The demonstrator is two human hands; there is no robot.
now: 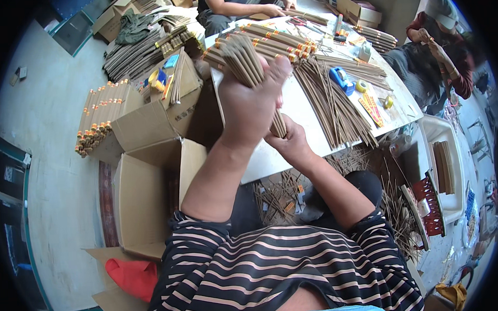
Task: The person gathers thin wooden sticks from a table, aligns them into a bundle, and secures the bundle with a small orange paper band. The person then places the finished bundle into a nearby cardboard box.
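A thick bundle of thin brown sticks (244, 56) is raised above the near edge of the white table (271, 160). My left hand (251, 103) is wrapped around its middle. My right hand (288, 139) grips its lower end from below. The bundle's upper end fans out toward the far left. Loose brown sticks (335, 106) lie spread on the table to the right of my hands. Banded stick bundles (278, 40) are stacked behind them.
A blue tape dispenser (342, 79) and tape rolls (362, 86) sit on the table. Open cardboard boxes (146, 186) stand at my left, with banded bundles (97, 119) beside them. Sticks litter the floor (278, 195). One person (238, 5) sits across, another person (439, 39) at the right.
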